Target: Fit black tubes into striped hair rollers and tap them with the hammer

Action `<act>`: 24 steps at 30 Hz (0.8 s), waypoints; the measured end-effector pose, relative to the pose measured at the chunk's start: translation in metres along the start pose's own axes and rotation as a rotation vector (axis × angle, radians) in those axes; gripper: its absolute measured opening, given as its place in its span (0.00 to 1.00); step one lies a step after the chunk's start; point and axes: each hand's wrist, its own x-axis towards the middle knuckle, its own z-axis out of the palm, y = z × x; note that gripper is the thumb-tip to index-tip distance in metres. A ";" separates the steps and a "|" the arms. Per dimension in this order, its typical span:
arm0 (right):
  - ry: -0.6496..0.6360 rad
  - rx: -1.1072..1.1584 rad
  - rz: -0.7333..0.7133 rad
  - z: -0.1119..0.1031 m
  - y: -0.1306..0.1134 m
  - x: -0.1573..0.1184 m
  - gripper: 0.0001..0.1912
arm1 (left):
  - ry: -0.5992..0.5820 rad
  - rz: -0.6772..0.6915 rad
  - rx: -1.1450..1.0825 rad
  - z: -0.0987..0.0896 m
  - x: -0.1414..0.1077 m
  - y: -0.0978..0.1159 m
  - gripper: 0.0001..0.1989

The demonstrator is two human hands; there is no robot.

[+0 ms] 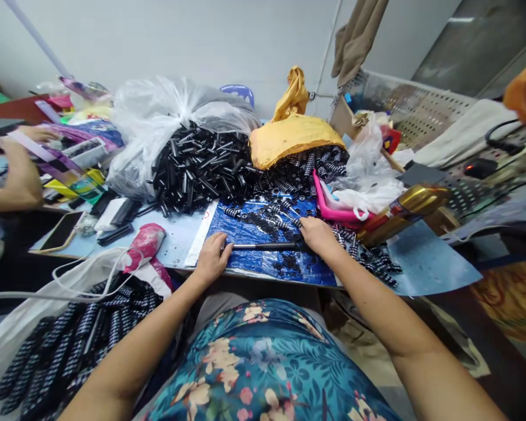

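Observation:
My left hand (213,257) is closed around the left end of a thin rod with a silver shaft and a dark sleeve (272,247). This rod lies level just above a blue plastic sheet (245,263), its right end running towards my right hand. Fingers curled, my right hand (319,235) is at the small loose parts on the sheet; what is in its fingertips is hidden. Beside those fingertips are black-and-silver ribbed pieces (284,204), small black rings (263,222) and tiny black bits (287,264).
Behind the sheet, black tubes (201,169) spill from a clear bag (179,105). A yellow bag (296,140) holds ribbed pieces. A pink tray (337,210) and golden bottle (405,213) stand right. Left are a phone (63,231), ribbed rollers (87,333) and another person's arm (15,175).

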 end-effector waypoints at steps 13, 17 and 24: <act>0.125 0.087 0.013 -0.025 -0.005 0.016 0.15 | -0.034 0.011 0.017 0.019 0.011 0.006 0.17; 0.147 0.090 0.063 -0.053 0.011 0.058 0.16 | 0.042 0.027 0.005 0.015 0.006 0.004 0.17; 0.178 0.050 0.393 -0.114 0.109 0.161 0.14 | 0.034 0.170 -0.076 -0.005 0.022 0.007 0.14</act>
